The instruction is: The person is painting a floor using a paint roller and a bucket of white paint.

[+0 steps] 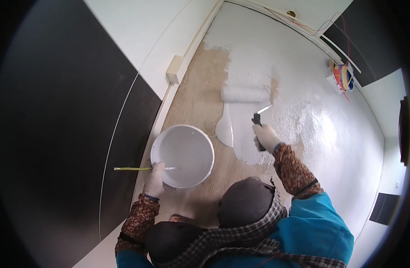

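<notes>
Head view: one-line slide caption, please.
Partly coated floor, with a paint roller in the right hand and a yellow-green stick in the left hand, at the rim of a white bucket.

We see a black wall (66, 125) at nine o'clock, a white box (174, 70) at eleven, a round gold thing (291, 14) at one, and a colorful bundle (343, 77) at two.

The floor (196, 91) is bare brown at left and coated glossy light grey elsewhere. On it rest a white bucket (185, 139), a paint puddle (224, 128), a roller (245, 94) and, far right, a multicoloured package (343, 77).
</notes>
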A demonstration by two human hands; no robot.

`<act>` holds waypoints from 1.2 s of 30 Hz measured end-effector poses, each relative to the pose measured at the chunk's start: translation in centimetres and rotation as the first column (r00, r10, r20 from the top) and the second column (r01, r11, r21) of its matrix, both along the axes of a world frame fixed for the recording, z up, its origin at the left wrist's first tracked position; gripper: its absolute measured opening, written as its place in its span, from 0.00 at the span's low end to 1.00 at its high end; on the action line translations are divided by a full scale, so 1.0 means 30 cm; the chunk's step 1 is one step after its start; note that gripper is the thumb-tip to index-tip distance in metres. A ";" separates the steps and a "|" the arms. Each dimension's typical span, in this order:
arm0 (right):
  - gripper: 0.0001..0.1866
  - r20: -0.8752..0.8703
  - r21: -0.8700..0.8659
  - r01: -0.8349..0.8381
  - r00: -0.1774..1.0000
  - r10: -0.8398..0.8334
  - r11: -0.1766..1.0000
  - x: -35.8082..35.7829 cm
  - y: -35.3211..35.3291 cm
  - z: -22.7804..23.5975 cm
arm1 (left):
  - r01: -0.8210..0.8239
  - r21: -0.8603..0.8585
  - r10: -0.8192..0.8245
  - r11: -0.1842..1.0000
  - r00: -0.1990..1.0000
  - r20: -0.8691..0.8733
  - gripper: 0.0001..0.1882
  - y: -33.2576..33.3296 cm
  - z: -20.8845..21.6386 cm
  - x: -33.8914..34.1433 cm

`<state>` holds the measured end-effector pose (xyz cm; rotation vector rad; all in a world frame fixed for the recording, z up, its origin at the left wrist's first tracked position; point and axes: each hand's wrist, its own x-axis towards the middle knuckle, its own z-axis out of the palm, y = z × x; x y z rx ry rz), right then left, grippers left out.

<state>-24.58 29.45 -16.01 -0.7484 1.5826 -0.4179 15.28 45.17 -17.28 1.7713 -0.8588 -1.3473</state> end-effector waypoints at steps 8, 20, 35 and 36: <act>0.24 -0.232 -0.060 -0.281 0.937 0.260 0.958 -0.031 0.513 0.090 | -0.154 0.090 0.165 0.984 0.976 -0.139 0.19 0.176 0.026 0.044; 0.22 -0.458 0.152 -0.495 0.732 0.504 0.856 0.124 0.524 0.048 | -0.413 0.062 0.408 0.909 0.845 -0.346 0.24 0.506 0.014 0.117; 0.16 0.040 -0.128 0.168 0.986 -0.164 0.977 0.461 -0.463 -0.129 | -0.512 0.053 0.510 0.857 0.833 -0.214 0.25 0.488 0.108 0.082; 0.16 0.044 -0.133 0.164 0.986 -0.160 0.977 0.469 -0.526 -0.138 | -0.534 0.062 0.534 0.843 0.820 -0.206 0.25 0.484 0.108 0.079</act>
